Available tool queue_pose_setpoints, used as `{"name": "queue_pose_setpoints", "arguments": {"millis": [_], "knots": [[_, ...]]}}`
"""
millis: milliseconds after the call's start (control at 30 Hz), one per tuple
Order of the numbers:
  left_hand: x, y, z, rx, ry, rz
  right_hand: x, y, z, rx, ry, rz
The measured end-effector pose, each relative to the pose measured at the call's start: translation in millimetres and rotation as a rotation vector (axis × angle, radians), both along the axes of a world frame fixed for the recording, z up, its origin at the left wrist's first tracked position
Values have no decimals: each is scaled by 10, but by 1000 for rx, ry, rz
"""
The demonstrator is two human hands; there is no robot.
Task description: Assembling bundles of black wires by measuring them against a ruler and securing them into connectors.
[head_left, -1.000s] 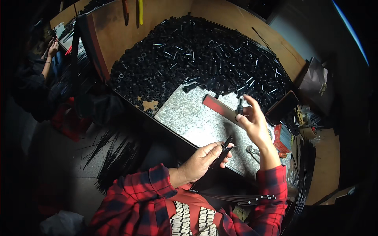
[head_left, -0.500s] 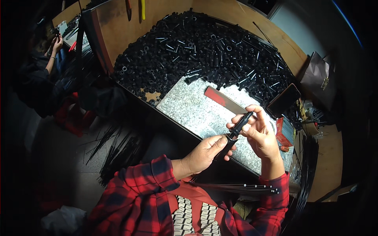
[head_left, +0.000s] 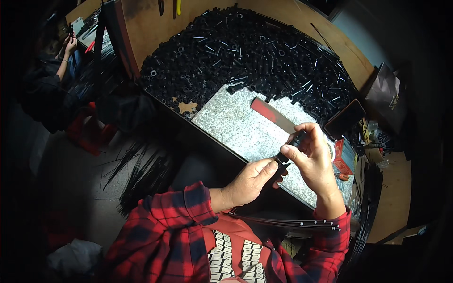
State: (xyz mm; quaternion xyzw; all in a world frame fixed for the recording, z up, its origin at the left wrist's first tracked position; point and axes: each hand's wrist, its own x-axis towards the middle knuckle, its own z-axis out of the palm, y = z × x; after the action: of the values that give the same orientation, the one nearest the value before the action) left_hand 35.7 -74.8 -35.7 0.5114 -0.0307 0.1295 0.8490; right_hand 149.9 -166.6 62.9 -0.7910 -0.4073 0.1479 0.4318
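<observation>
My left hand [head_left: 247, 184] is closed around a dark piece [head_left: 282, 168], its thumb pressed along the top. Just right of it, my right hand [head_left: 314, 165] pinches a slim black tubular part [head_left: 298, 139] between thumb and fingers. The two pieces meet end to end, or nearly so, between my hands; my fingers cover the exact joint. Both hands are held over the near edge of a speckled light work surface [head_left: 226, 118].
A large heap of black tubular parts [head_left: 255, 56] covers the back. A red-brown flat bar [head_left: 273, 115] lies on the surface. Right are a dark phone-like slab [head_left: 345, 119] and a red box [head_left: 347, 158]. Thin black rods [head_left: 278, 220] cross my lap. Another person's hand [head_left: 71, 45] shows far left.
My right thumb has moved down along the black part, and the fingers now cover more of it. The view has shifted slightly. My left hand keeps its grip.
</observation>
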Motion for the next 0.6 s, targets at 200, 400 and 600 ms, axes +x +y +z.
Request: {"name": "queue_pose_setpoints", "arguments": {"millis": [200,400,600], "knots": [[5,22,-19,50,25,-31,-11,52,63,-79,-78,24],[37,26,-54,-48,31,-64,-21,66,63,-77,-91,32],[69,59,-110,-144,-5,-136,110,26,-82,66,305,10]]}}
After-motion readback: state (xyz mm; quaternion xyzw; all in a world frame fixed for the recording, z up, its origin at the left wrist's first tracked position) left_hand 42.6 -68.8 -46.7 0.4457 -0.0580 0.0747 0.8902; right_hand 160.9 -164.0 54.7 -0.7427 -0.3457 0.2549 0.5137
